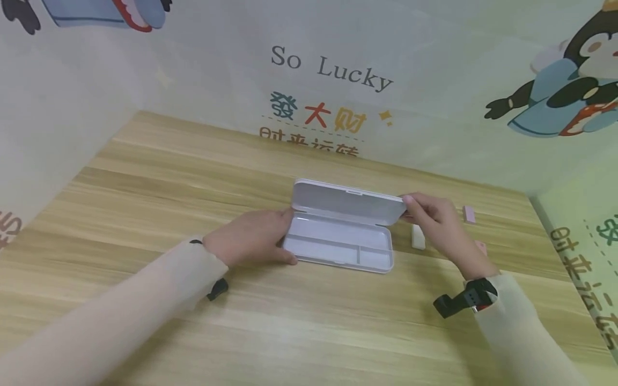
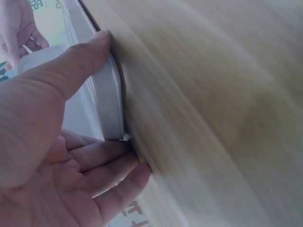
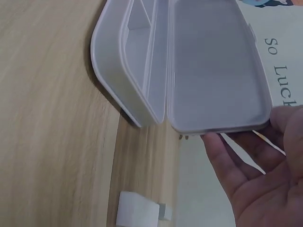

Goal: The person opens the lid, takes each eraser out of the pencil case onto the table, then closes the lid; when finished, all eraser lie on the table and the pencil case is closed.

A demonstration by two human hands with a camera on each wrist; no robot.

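A white plastic pencil case (image 1: 328,234) stands on the table with its hinged lid (image 1: 345,202) raised and tilted back. Its tray is bare inside, split by a long divider and a short cross wall. My left hand (image 1: 253,236) holds the tray's left end, thumb at the front corner and fingers behind; the left wrist view shows the thumb along the case wall (image 2: 110,106). At the lid's right end, my right hand (image 1: 436,220) pinches the edge between thumb and fingers. The right wrist view shows that hand (image 3: 265,175) at the lid's corner.
Right of the case lies a white block (image 1: 418,237), close to the right hand. Farther right are a small pink block (image 1: 469,214) and another pink piece (image 1: 480,246), partly hidden behind the right wrist. A printed cloth wall (image 1: 203,80) borders the wooden table (image 1: 309,327).
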